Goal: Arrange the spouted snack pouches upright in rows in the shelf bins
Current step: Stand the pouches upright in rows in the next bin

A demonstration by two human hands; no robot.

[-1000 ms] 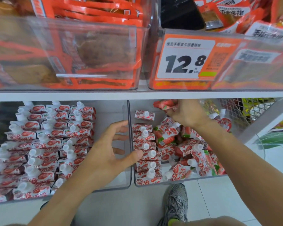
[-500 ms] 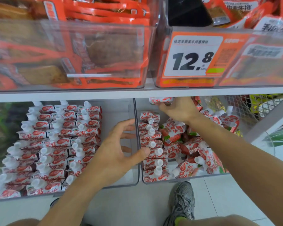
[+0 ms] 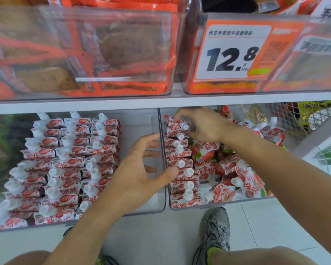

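Note:
Two clear shelf bins sit side by side. The left bin (image 3: 139, 119) holds three upright rows of red-and-white spouted pouches (image 3: 69, 161) and has an empty strip on its right. In the right bin (image 3: 227, 201), one upright row of pouches (image 3: 180, 165) lines the left wall, beside a loose heap (image 3: 229, 165). My right hand (image 3: 201, 125) holds a pouch (image 3: 177, 124) at the back end of that row, fingers curled over it. My left hand (image 3: 141, 173) straddles the wall between the bins, with its thumb against the row and its fingers spread in the left bin.
An upper shelf (image 3: 161, 104) carries clear bins of orange snack packs and a 12.8 price tag (image 3: 231, 52). A wire basket (image 3: 302, 119) stands to the right. My grey shoe (image 3: 216, 230) rests on the tiled floor below the bins.
My right hand carried a pouch from above the heap leftward and down to the back of the upright row. My left hand stayed at the divider.

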